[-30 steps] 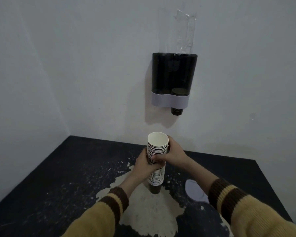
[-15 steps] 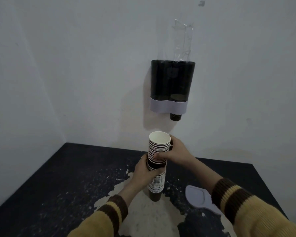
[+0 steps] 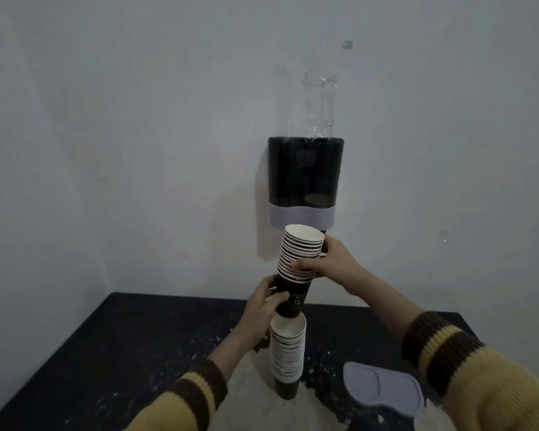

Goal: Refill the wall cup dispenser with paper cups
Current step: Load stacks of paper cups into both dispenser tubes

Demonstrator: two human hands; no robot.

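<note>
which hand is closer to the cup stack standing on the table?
Left. The left hand grips the bottom of the held stack, just above the standing stack and its rim. The right hand grips the held stack higher up, near the dispenser.

Plain refreshment corner, exact premises undetermined: bare white walls (image 3: 106, 119), wall-mounted cup dispenser (image 3: 305, 175) at centre, chipped black table (image 3: 106, 353) across lower frame.

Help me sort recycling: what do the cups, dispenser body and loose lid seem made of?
Lifted stack of brown-printed white cups: paper, matte, with thin rolled rims. Dark wall dispenser body: likely smoked translucent plastic, glossy; a cup shows dimly through it. Pale grey lobed lid: probably moulded plastic, smooth, matte.
</note>
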